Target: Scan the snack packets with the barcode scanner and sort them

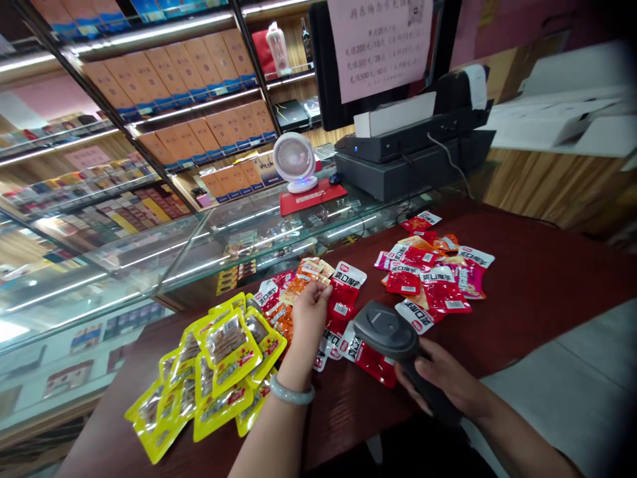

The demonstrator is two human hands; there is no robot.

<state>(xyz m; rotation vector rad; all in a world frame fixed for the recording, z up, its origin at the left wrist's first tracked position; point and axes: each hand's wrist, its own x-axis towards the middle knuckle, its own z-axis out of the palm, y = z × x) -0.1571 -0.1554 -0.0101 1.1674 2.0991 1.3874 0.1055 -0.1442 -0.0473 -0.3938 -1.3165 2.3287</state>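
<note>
My right hand (442, 375) is wrapped round the handle of a dark grey barcode scanner (388, 330), its head turned toward the packets in the middle. My left hand (312, 307), a pale bangle on its wrist, reaches into the middle pile with its fingers pinched at a snack packet; which one is partly hidden. Around those fingers lie an orange snack packet (304, 277) and a red snack packet (347, 292). Another red packet (373, 362) lies below the scanner head. Left of my left arm is a heap of yellow snack packets (231, 348) with clear windows.
A second pile of red and pink packets (438, 282) lies farther right on the dark red tabletop (537, 272). Behind stand a glass display counter (199, 259), a small white fan (294, 159), a monitor (326, 73) and a black cash drawer (383, 174). Shelves of boxes (189, 63) line the back.
</note>
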